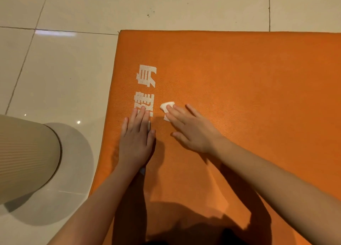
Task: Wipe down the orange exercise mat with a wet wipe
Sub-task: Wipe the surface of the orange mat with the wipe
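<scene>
Plainly, the wet wipe [167, 105] lies bunched on the orange exercise mat [239, 78], pinned beneath the fingertips of the right hand [191, 132]; its white edges show ahead of and to the left of those fingers [175, 113]. The grip there is open; the fingers are straight and spread, pressing the wipe flat against the mat rather than curling round it. The left hand [136, 139] lies palm down just beside it, fingers together and straight, holding nothing; it covers the near end of the white printed characters [146, 75] and does not touch the wipe.

The relation that matters is this: the wipe sits close to the mat's left edge, just to the right of the lettering, while most of the visible orange surface spreads away to the right and forward towards the far edge; so the room for a stroke seems to lie rightward and ahead of the right hand, the one already on the wipe. The left hand looks placed to steady the mat near its edge. The mat runs out of view on the right and towards the person, so its long axis cannot be told.

Beyond the mat's left edge is tiled floor [64, 69]; a beige ribbed cylinder [24, 156] stands on it, well apart from both hands.
</scene>
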Available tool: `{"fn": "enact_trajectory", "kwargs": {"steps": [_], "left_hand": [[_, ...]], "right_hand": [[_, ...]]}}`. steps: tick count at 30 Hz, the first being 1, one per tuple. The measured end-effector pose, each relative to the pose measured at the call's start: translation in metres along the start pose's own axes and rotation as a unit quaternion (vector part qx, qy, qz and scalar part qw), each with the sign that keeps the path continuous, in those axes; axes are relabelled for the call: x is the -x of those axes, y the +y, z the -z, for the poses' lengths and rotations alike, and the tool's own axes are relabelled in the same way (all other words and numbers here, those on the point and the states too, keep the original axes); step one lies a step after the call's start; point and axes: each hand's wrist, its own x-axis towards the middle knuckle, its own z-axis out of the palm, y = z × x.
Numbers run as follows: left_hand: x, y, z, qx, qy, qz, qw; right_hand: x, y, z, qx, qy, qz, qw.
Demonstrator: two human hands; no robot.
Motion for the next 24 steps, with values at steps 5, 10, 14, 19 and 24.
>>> {"fn": "enact_trajectory", "kwargs": {"steps": [5, 10, 14, 19, 24], "left_hand": [[0.000, 0.000, 0.000, 0.006, 0.006, 0.002, 1.000], [0.004, 0.004, 0.002, -0.020, 0.001, 0.020, 1.000], [0.013, 0.003, 0.005, -0.019, -0.026, 0.013, 0.999], [0.039, 0.001, 0.012, -0.016, -0.085, 0.017, 0.996], [0.057, -0.001, 0.018, -0.012, -0.107, 0.015, 0.994]], "right_hand": [[0.003, 0.000, 0.004, -0.031, 0.011, -0.134, 0.990], [0.026, -0.036, -0.008, -0.045, -0.018, -0.013, 0.999], [0.028, -0.023, -0.004, -0.038, -0.026, -0.049, 0.998], [0.041, -0.057, -0.011, -0.090, -0.034, -0.100, 0.990], [0.064, -0.060, -0.014, -0.057, -0.082, -0.035, 0.994]]}}
